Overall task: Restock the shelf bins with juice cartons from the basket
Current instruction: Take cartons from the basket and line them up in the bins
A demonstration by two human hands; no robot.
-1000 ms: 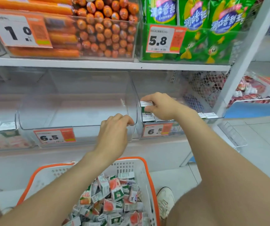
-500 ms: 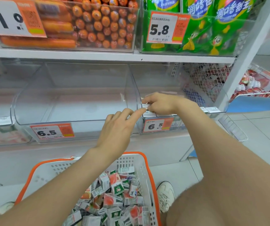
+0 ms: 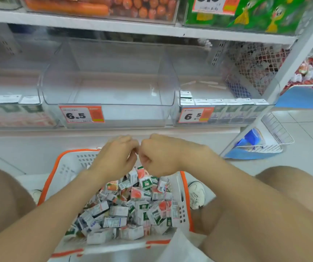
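Since the small white juice cartons with green and orange printing (image 3: pixel 133 205) are heaped loosely in the white perforated plastic basket with the orange rim (image 3: pixel 80 163), which is set on the floor between the person's knees, each may be judged light and fairly stiff. They are probably easily dented at the corners and liable to slide off their neighbours when one is lifted. A hold is best taken across the two broad faces of a carton lying uppermost, thumb opposed to fingers. Both hands are held just above the basket's far rim, close beside each other. The grip of the right hand (image 3: pixel 159 157) is drawn into a fist in which no carton is seen. The fingers of the left hand (image 3: pixel 114 159) are bent, but its grip is smeared by blur, so whether anything is pinched cannot be told. On the shelf beyond, no cartons are seen in the middle clear plastic bin (image 3: pixel 133 114), marked 6.5, while a front row of upright cartons (image 3: pixel 227 103) is stood in the clear plastic bin to its right (image 3: pixel 204 87). Orange sausages (image 3: pixel 67 6) and green packets (image 3: pixel 255 16) are stocked on the shelf above.
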